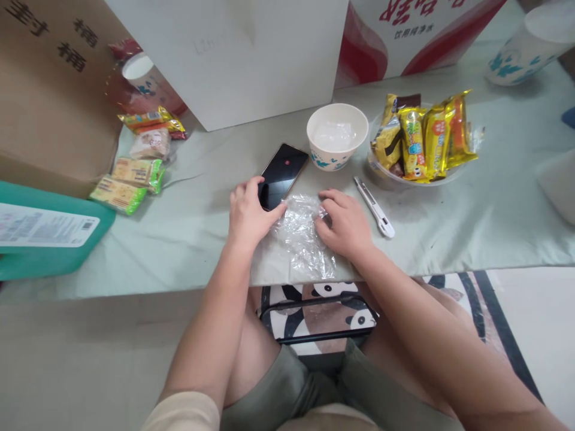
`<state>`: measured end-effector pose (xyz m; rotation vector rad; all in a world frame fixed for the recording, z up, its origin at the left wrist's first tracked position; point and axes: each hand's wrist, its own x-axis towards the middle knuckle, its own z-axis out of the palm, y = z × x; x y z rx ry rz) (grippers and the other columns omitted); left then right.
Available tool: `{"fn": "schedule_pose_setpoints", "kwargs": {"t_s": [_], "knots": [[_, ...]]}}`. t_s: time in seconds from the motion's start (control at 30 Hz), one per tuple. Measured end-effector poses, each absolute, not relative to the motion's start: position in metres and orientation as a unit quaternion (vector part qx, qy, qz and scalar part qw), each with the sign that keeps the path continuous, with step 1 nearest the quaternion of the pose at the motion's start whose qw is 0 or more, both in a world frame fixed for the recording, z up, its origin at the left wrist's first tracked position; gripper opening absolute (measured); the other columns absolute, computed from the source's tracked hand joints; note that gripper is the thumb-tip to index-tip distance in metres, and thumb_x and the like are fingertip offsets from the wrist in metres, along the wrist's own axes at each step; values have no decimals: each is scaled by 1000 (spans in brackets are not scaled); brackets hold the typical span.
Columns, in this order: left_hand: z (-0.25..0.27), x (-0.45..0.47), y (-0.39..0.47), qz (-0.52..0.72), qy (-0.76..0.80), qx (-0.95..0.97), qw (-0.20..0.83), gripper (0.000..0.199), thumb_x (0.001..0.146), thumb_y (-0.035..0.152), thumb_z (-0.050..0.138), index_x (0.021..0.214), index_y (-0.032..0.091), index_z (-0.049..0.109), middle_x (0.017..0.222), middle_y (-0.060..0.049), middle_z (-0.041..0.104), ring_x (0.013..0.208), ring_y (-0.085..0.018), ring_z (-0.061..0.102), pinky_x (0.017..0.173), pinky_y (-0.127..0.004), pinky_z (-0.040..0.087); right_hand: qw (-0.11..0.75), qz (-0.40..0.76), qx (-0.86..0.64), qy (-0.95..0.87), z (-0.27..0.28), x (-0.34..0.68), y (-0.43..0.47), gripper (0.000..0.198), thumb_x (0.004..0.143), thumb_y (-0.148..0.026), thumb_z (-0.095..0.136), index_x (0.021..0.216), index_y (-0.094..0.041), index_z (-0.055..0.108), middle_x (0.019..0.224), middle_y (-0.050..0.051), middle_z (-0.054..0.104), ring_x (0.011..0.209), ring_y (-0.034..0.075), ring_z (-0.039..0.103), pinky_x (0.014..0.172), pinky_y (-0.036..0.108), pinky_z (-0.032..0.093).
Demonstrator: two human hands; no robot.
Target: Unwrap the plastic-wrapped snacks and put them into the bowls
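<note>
A black smartphone (284, 170) lies slantwise on the cloth-covered table. My left hand (250, 212) is around its lower end, with fingers along the left edge and the thumb by the bottom corner, close to the plastic. Crumpled clear plastic film (308, 239) spreads from the phone towards the table's front edge. The curled fingers of my right hand (344, 224) press on the film's right side; some fingertips are hidden. A white utility knife (375, 208) rests just right of that hand. Behind it stands a patterned paper bowl (336, 136) with clear plastic inside.
At the right, a clear round tub (442, 178) holds several yellow-wrapped snacks. More wrapped snacks (130, 179) lie at the left beside a cardboard box (49, 120) and a green container (54, 257). A white box (242, 60) blocks the back; a paper cup (525, 54) stands far right.
</note>
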<state>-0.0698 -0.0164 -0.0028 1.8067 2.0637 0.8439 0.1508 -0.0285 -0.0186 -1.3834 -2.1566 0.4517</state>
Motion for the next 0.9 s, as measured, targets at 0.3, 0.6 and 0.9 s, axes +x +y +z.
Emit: {"fn": "schedule_pose_setpoints", "kwargs": {"t_s": [0.3,0.6,0.9], "knots": [[1,-67,-16,245,718,641,118,57,75,33,83,125,21,60,132,-15,65,126,-38,56,113,-54,41,257,169,-513,-801,-18,151,-28,18,89,-21,55,99,-17,69,129,16,70,135,37,58,112,52,45],[0,-65,-15,255,734,617,125,52,80,32,78,128,22,59,139,-17,63,130,-40,54,116,-58,38,272,175,-509,-798,-20,151,-28,16,88,-20,54,97,-18,68,124,16,71,133,37,58,111,52,43],[-4,-68,-16,521,532,573,343,55,86,64,67,124,25,61,148,-14,58,143,-32,52,119,-48,40,419,429,-508,-618,-2,156,-29,9,88,-32,58,86,-23,59,85,4,68,76,20,64,74,36,50]]}}
